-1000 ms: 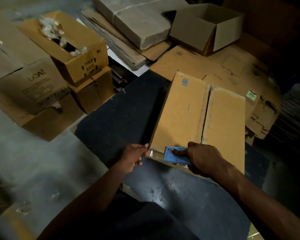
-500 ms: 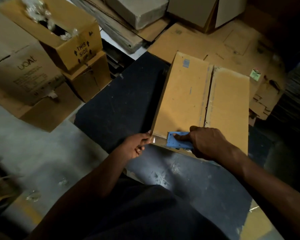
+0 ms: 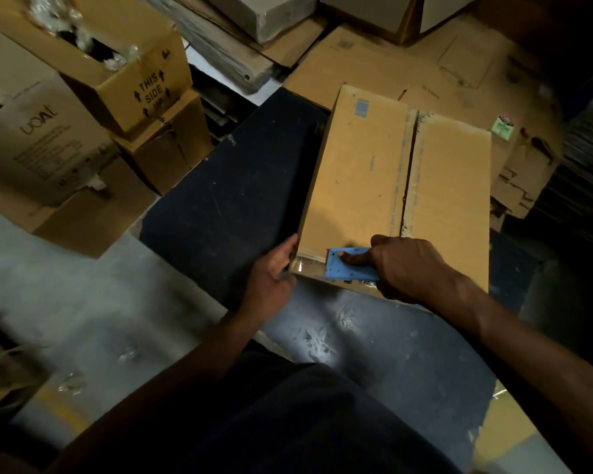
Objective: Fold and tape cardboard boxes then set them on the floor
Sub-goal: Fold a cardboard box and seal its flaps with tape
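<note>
Cardboard box (image 3: 363,179) (flaps closed) under blue tape dispenser (image 3: 348,270), right hand (image 3: 408,268)

two hands (image 3: 271,271), one blue dispenser (image 3: 348,270)

A brown cardboard box (image 3: 367,179) lies flat-topped on a dark bench (image 3: 226,200), its two top flaps closed with an untaped centre seam. A blue tape dispenser (image 3: 348,268) rests at its near edge.
</note>
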